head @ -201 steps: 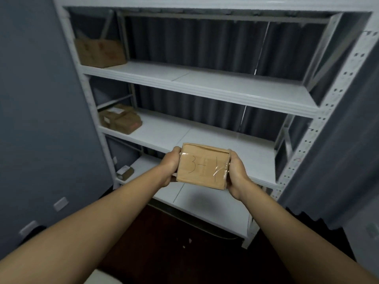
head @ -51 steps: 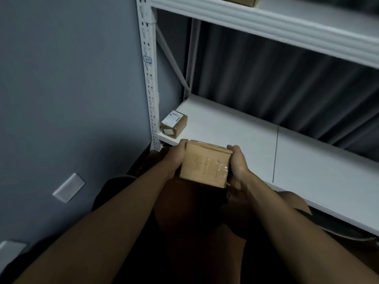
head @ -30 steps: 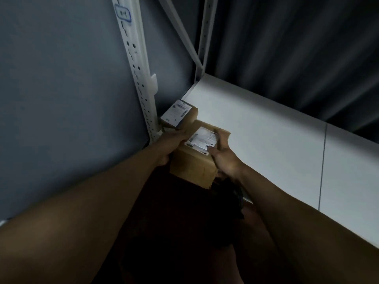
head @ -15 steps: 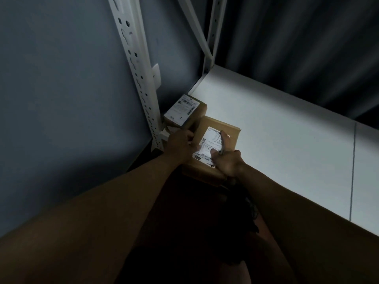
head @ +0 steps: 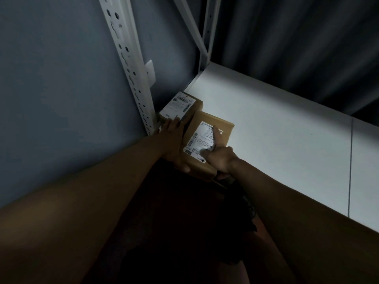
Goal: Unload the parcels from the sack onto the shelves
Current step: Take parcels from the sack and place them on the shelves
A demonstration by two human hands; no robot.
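Labelled cardboard parcel (head: 207, 140) on white shelf (head: 276, 128), gripped by left hand (head: 174, 140) along its side, right hand (head: 219, 158) pinching its near edge, index finger extended over the label. Smaller labelled parcel (head: 180, 106) just beyond left fingers (head: 174, 123).

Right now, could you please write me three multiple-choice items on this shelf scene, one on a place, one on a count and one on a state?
1. Where does the larger parcel lie?
A. at the shelf's front left corner, beside the smaller parcel
B. at the shelf's back right
C. on the floor

2. How many parcels are on this white shelf?
A. one
B. two
C. four

3. What is the right hand doing?
A. hanging idle
B. holding a sack
C. resting on the parcel, forefinger on its label

Answers: 1 A, it sits by the smaller parcel near the upright; 2 B, two boxes show; 3 C, the forefinger lies along the white label.
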